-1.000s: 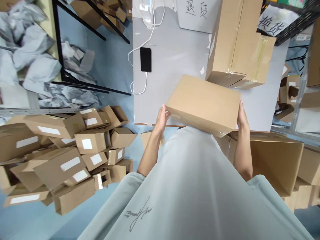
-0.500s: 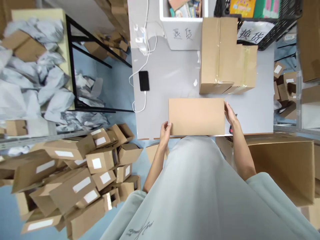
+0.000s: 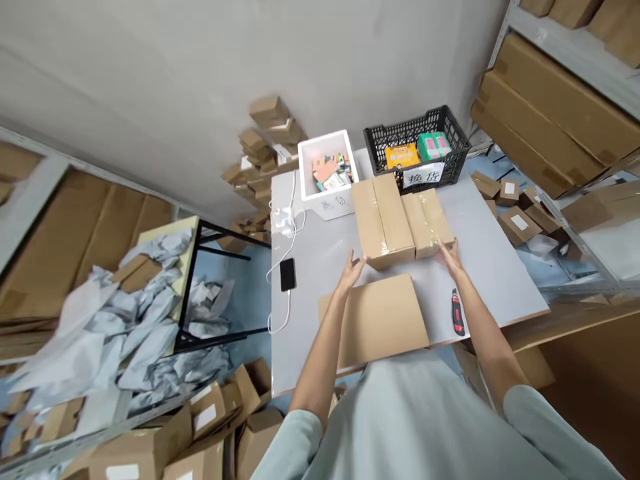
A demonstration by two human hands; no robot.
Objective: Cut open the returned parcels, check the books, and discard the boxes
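A flat-topped cardboard box (image 3: 383, 317) lies at the table's front edge, under my left forearm. Behind it stand two taped boxes side by side, a larger one (image 3: 383, 217) and a smaller one (image 3: 426, 217). My left hand (image 3: 353, 270), fingers spread, is by the front left corner of the larger box; whether it touches is unclear. My right hand (image 3: 450, 257) is at the smaller box's front right corner with its fingers apart. A red and black utility knife (image 3: 457, 313) rests on the table beside my right forearm.
On the grey table (image 3: 310, 313), a white foam bin (image 3: 333, 208) with small packets and a black crate (image 3: 455, 167) with orange and green packs stand at the back. A phone (image 3: 287, 274) with a white cable lies left. Cartons and a bag-covered table (image 3: 187, 267) surround it.
Both hands have left the sides of the front box and reached forward to the two taped boxes. The view has tilted up, showing the wall and more of the bin and crate.
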